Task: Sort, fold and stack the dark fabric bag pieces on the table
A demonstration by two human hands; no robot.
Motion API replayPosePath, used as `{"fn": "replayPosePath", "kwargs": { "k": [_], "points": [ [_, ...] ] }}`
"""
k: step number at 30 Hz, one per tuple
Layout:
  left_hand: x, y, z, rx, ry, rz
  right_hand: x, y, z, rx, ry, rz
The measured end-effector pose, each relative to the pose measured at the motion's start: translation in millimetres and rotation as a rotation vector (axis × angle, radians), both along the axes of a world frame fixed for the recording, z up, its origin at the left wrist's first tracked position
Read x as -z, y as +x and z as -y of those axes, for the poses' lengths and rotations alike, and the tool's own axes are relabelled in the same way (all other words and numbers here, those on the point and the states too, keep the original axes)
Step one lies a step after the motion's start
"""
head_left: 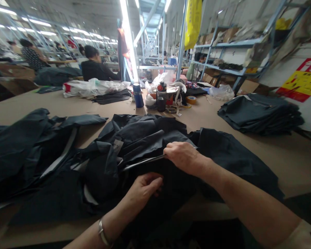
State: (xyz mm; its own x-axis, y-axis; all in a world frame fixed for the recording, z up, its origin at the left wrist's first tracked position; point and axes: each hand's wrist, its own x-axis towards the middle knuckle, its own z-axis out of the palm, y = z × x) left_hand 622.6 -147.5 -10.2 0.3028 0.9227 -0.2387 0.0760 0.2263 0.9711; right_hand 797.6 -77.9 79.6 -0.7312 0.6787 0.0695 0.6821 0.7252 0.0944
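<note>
A dark grey garment point(142, 133) lies bunched on the table in front of me. Its edge, with a thin pale strip point(145, 160) along it, is pinched in my right hand point(182, 157) and pulled taut toward the right. Lower and to the left, my left hand point(146, 185) has its fingers curled in close to the dark cloth. Whether cloth is caught between those fingers is hidden. A small pale label point(118, 146) shows on the garment left of the strip.
More dark garments point(23, 145) lie at the left, and a folded stack point(259, 114) at the right. A blue bottle point(138, 95), a black bottle point(161, 97), yellow tape point(191, 100) and plastic bags point(93, 87) stand toward the back. People point(95, 65) sit beyond the table point(295, 162).
</note>
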Motion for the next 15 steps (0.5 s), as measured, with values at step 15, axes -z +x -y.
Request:
{"fn": "replayPosePath", "kwargs": {
  "k": [15],
  "points": [
    [-54.9, 38.7, 22.6, -0.259, -0.288, 0.561, 30.8, 18.9, 79.9, 0.364, -0.704, -0.873]
  ]
}}
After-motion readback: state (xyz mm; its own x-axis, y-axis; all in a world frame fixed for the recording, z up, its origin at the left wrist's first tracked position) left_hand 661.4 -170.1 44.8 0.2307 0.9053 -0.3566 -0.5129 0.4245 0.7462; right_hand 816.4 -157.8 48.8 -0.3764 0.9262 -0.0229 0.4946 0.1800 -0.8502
